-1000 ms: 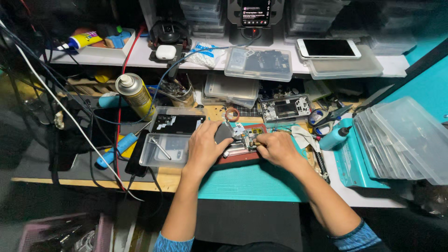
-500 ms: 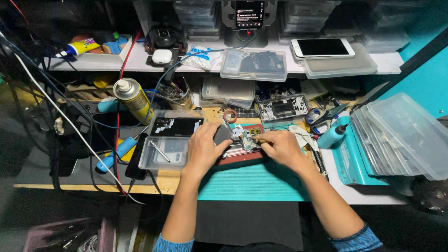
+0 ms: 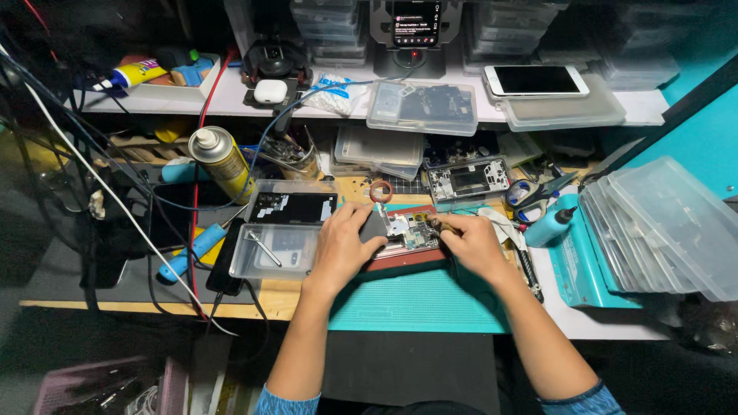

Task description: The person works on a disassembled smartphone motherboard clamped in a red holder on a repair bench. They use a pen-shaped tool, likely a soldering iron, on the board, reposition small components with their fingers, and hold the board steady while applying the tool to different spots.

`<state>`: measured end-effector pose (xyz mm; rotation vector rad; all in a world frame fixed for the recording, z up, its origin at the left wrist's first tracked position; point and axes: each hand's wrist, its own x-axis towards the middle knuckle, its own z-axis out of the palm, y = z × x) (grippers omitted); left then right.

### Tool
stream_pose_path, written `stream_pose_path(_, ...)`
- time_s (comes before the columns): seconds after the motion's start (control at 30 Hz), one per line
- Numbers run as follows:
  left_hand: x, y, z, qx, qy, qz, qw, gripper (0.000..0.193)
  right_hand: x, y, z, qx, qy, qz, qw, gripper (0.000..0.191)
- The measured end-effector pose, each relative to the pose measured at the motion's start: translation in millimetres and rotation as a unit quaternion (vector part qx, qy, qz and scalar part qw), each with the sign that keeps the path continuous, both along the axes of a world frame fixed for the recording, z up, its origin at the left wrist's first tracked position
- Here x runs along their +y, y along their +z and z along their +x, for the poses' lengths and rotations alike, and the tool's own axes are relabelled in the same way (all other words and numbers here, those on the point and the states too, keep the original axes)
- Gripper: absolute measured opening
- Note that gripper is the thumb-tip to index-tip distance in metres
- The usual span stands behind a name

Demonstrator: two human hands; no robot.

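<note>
Pressing flat, the left hand steadied the opened phone, its long axis crosswise; the right hand pinched a small tool at its right end.

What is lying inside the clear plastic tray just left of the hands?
Inside the clear tray lies a pair of metal tweezers. A dark phone shows beneath its left edge. The left hand covers its right end, so anything there is hidden.
</note>
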<state>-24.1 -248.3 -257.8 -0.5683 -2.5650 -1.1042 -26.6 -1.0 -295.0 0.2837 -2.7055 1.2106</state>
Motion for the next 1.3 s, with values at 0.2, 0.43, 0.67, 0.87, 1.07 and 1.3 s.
stream_pose_path(0.2,19,-7,1,0.038,-0.07,-0.016,0.997,0.052,4,-7,-1,0.022,-0.019,-0.091,0.995,0.027)
stream_pose_path(0.43,33,-12,7,0.077,-0.066,-0.053,0.993,0.041,4,-4,2,0.004,-0.029,-0.131,0.991,0.024)
stream_pose_path(0.67,29,-12,7,0.055,-0.05,-0.068,0.995,0.041,-4,1,7,0.008,-0.02,-0.097,0.995,0.02)
stream_pose_path(0.87,28,-11,5,0.05,-0.061,-0.079,0.994,0.039,-4,1,8,0.011,-0.021,-0.09,0.996,0.021)
stream_pose_path(1.07,29,-11,5,0.048,-0.063,-0.081,0.994,0.04,-4,-3,10,-0.001,-0.023,-0.095,0.995,0.021)
stream_pose_path(1.3,29,-10,4,0.05,-0.058,-0.076,0.994,0.038,-4,-5,9,0.003,-0.018,-0.098,0.995,0.02)
